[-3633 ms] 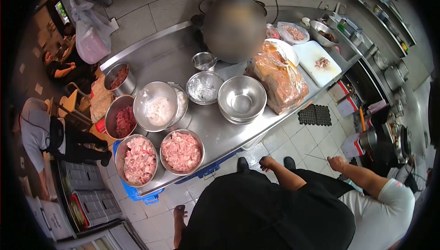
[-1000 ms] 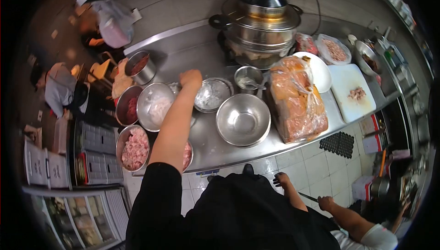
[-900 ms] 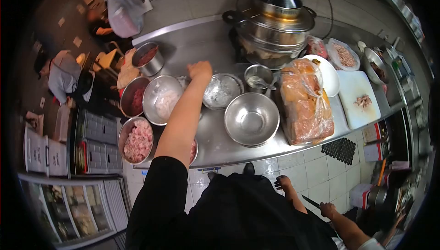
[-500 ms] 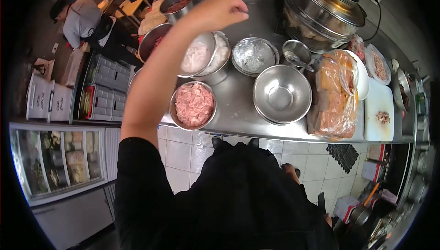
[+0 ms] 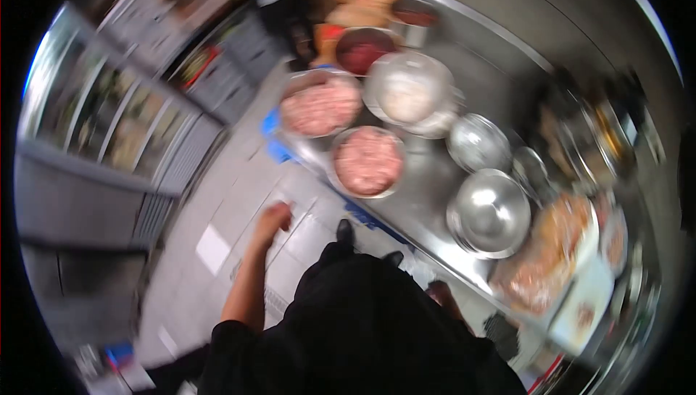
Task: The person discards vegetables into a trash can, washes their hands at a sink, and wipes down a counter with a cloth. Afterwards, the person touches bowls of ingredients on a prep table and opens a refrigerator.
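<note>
My left hand (image 5: 275, 217) hangs low above the tiled floor, apart from the steel counter. Its fingers look loosely curled with nothing seen in them, though motion blurs it. My right hand (image 5: 438, 293) is by my side near the counter's front edge, its fingers hidden or smeared. Closest to my left hand on the counter are a steel bowl of pale pink minced meat (image 5: 368, 163) and a larger bowl of pink meat (image 5: 320, 106). Behind them a clear lid or bowl (image 5: 409, 87) sits over something white.
Along the counter (image 5: 417, 206) stand nested steel bowls (image 5: 491, 210), a steel pot (image 5: 598, 134), plastic-wrapped food (image 5: 547, 254) and a white cutting board (image 5: 580, 315). A glass-front fridge (image 5: 101, 105) is to the left. Another person (image 5: 279, 11) stands at the far end.
My left hand has swung back from above the counter and down over the floor. The view has turned left, bringing the larger meat bowl into sight.
</note>
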`<state>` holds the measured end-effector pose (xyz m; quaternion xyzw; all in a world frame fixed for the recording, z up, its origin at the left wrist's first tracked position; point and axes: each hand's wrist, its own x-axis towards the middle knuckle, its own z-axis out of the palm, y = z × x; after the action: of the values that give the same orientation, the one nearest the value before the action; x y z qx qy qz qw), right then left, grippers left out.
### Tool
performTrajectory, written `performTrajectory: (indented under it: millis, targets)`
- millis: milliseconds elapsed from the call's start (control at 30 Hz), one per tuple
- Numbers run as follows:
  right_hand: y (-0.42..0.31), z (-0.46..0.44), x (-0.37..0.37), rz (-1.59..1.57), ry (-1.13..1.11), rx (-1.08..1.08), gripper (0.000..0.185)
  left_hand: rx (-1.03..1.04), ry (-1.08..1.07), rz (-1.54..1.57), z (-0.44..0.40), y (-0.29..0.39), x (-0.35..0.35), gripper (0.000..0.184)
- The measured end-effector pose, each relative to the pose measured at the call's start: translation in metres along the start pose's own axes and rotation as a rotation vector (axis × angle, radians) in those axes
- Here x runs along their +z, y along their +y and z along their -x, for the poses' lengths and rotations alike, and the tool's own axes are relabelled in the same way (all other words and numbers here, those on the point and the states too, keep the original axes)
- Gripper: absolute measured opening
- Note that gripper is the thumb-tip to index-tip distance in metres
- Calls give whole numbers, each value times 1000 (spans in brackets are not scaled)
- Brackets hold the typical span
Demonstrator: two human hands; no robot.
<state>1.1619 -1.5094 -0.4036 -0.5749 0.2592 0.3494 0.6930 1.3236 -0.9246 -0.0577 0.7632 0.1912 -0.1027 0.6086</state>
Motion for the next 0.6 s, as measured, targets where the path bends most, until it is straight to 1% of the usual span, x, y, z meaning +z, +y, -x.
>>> performTrajectory:
  millis: [33, 67, 100, 133, 167, 200, 267, 367, 400, 467, 500, 567, 600]
  targets:
    - [-9, -1, 2, 259, -60, -21, 26, -211, 95, -192, 15, -66, -4, 41]
    - [-26, -2, 13, 510, -94, -9, 26, -335, 132, -264, 43, -123, -7, 46]
    - [-39, -6, 23, 636, -129, 14, 25, -459, 123, -412, 73, -166, -6, 49]
    - [-55, -10, 37, 729, -164, 37, 25, -400, 73, -579, 99, -232, -9, 49]
    - [-70, -14, 52, 812, -190, 59, 24, -398, 91, -773, 133, -270, -5, 48]
    - [-84, -18, 67, 884, -214, 74, 24, -533, -54, -793, 160, -292, -6, 46]
    - [-112, -27, 96, 1015, -246, 104, 23, -720, -166, -732, 207, -321, -9, 40]
    - [-151, -42, 150, 1189, -287, 115, 22, -762, -583, -554, 223, -440, -25, 34]
    - [-162, -48, 172, 1245, -302, 111, 22, -758, -563, -528, 227, -443, -30, 34]
    - [-183, -59, 220, 1348, -330, 99, 21, -693, 285, -408, 237, -432, -41, 21]
    - [-193, -65, 247, 1403, -341, 90, 20, -694, 302, -386, 233, -432, -56, 21]
    - [-212, -76, 306, 1520, -365, 63, 20, -751, 404, -114, 224, -433, -85, 16]
    - [-220, -82, 339, 1573, -376, 50, 19, -749, 415, -95, 224, -439, -97, 16]
